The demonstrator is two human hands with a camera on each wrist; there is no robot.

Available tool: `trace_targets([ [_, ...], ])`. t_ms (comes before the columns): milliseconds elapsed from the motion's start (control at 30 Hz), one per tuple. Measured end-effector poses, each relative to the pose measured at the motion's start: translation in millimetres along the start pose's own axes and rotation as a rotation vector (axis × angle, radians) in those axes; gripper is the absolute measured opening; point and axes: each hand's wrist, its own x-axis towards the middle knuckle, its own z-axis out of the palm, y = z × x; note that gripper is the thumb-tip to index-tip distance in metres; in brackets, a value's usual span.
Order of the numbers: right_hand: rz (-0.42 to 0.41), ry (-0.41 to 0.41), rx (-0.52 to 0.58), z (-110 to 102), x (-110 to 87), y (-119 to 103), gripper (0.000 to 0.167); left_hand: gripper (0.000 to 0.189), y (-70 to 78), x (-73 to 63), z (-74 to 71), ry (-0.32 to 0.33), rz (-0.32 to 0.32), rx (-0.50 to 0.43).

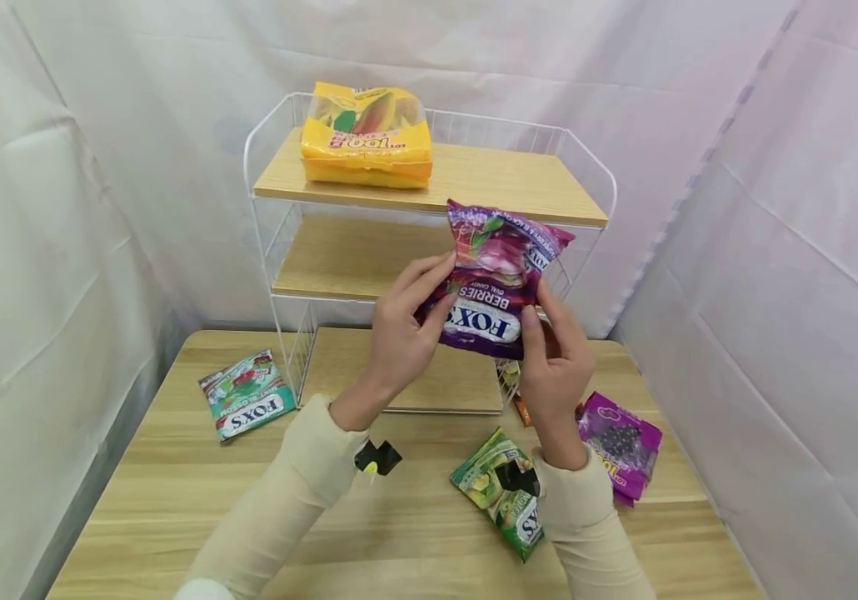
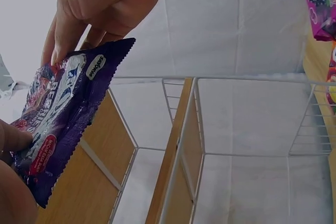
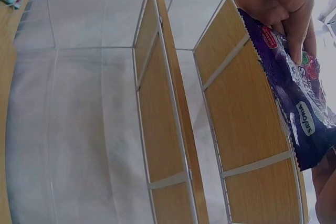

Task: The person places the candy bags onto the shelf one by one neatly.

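A purple bag of berry candy [image 1: 485, 279] is held up between both hands, in front of the shelf rack's upper tiers. My left hand [image 1: 406, 325] pinches its left side with the thumb on the printed front. On the opposite side my right hand [image 1: 560, 358] grips it the same way, thumb also on the front. In the left wrist view the candy bag [image 2: 68, 108] shows its dark serrated edge, with fingers at both ends. The right wrist view has the bag [image 3: 294, 93] at the right, partly covered by a hand.
A three-tier rack with wooden shelves [image 1: 504, 179] and white wire sides stands on the table [image 1: 174, 500]. A yellow bag [image 1: 369, 137] sits on its top shelf. Around it lie a teal candy bag [image 1: 247, 396], a green candy bag [image 1: 500, 492] and a purple grape-printed bag [image 1: 624, 446].
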Motion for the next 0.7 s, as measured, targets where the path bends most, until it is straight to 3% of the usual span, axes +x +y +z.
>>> trace_targets([
  [300, 0.007, -0.122, -0.015, 6, 23.8, -23, 0.041, 0.043, -1.2, 19.5, 0.8, 0.001, -0.039, -0.017],
  [700, -0.002, -0.18, -0.06, 8, 40.6, -22, 0.048, 0.044, -4.5, 39.4, 2.1, -0.005, -0.038, 0.008],
])
